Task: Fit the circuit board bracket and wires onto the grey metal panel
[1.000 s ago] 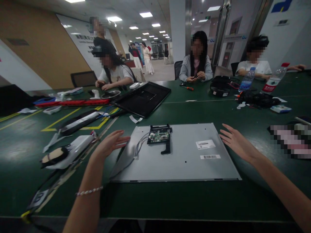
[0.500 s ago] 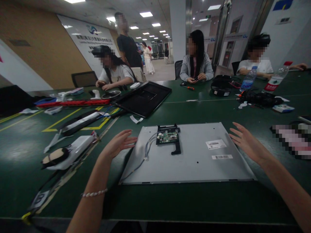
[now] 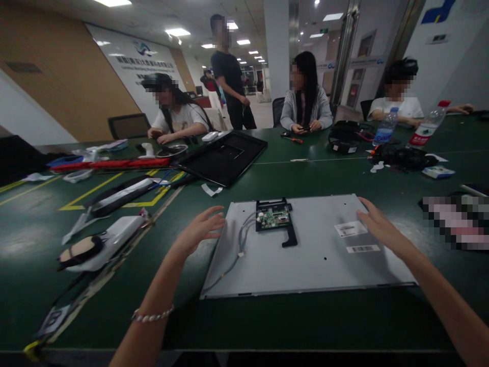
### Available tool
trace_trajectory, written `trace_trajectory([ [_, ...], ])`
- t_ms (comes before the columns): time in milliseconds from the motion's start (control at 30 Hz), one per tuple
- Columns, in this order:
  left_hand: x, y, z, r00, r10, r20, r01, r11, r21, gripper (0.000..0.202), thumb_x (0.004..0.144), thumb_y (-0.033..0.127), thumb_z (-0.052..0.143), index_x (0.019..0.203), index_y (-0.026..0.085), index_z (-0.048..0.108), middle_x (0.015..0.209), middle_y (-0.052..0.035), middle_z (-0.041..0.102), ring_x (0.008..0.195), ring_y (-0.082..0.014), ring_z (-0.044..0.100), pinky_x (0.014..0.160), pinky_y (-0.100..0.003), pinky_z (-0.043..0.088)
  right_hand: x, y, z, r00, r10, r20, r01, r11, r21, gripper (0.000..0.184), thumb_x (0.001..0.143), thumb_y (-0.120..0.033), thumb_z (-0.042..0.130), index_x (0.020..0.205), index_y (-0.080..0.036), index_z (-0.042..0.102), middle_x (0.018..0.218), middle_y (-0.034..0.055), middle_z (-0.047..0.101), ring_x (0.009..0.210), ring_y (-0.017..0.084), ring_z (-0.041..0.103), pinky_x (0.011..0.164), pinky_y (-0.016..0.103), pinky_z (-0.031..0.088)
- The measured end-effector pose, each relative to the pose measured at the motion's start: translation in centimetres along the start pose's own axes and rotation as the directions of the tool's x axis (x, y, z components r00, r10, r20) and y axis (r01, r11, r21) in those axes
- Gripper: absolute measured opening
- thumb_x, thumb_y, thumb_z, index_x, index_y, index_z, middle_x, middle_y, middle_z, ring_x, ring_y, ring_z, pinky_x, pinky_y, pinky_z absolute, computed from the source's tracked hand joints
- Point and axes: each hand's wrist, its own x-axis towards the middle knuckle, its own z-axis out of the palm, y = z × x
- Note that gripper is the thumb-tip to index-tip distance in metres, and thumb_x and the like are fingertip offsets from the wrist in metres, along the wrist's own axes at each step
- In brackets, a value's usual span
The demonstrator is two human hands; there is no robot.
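Note:
A flat grey metal display panel (image 3: pixel 305 270) lies back side up on the green table before me. Fixed near its far edge is a small green circuit board (image 3: pixel 273 218) in a black bracket (image 3: pixel 291 237). Thin grey cables (image 3: pixel 241 244) run from the board to the near left corner. My left hand (image 3: pixel 200 229) is open beside the panel's left edge, fingers stretched towards it. At the far right corner my right hand (image 3: pixel 376 221) is open, its fingers overlapping the edge near a white label (image 3: pixel 350 228); whether they touch is unclear.
A black monitor cover (image 3: pixel 225 158) lies beyond the panel. To the left are a white, strapped object (image 3: pixel 110 239) and a red bar (image 3: pixel 130 162). Two bottles (image 3: pixel 428 125) stand at the back right, near a black bundle (image 3: pixel 401 155). Several people sit or stand beyond the table.
The panel has shifted right and turned slightly. My right hand has come over its right edge, and my left hand has moved right alongside it. A standing person in the background has moved right.

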Motion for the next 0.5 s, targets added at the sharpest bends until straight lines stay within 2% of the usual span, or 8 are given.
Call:
trace_trajectory([
  [167,-0.3,-0.2,1.1,0.999,0.042,0.02,-0.043,0.996,0.074,0.077,0.074,0.058,0.068,0.14,0.023,0.048,0.131,-0.0174,0.061,0.12,-0.0313,0.059,0.086,-0.038,0.056,-0.1,1.7,0.4,0.998,-0.058,0.034,0.064,0.97,-0.234,0.072,0.09,-0.059,0.039,0.15,-0.02,0.032,0.157,0.0144,0.029,0.145,0.035,0.024,0.114,0.057,0.026],
  [333,-1.2,0.6,2.6,0.996,0.093,0.004,-0.092,0.978,0.189,0.069,0.075,0.057,0.065,0.137,0.027,0.053,0.132,-0.0126,0.061,0.12,-0.0308,0.059,0.087,-0.037,0.056,-0.5,2.3,0.6,0.994,-0.087,0.061,0.105,0.895,-0.435,0.073,0.091,-0.06,0.036,0.151,-0.019,0.033,0.153,0.0192,0.034,0.144,0.039,0.026,0.109,0.06,0.031],
  [500,-2.4,1.7,4.1,0.995,0.086,0.046,-0.096,0.953,0.288,0.067,0.082,0.053,0.056,0.143,0.028,0.045,0.136,-0.0114,0.058,0.124,-0.0295,0.056,0.091,-0.038,0.053,-0.6,2.6,0.6,0.994,-0.082,0.075,0.11,0.783,-0.612,0.07,0.092,-0.057,0.035,0.151,-0.021,0.032,0.148,0.0222,0.038,0.137,0.046,0.034,0.101,0.062,0.037],
])
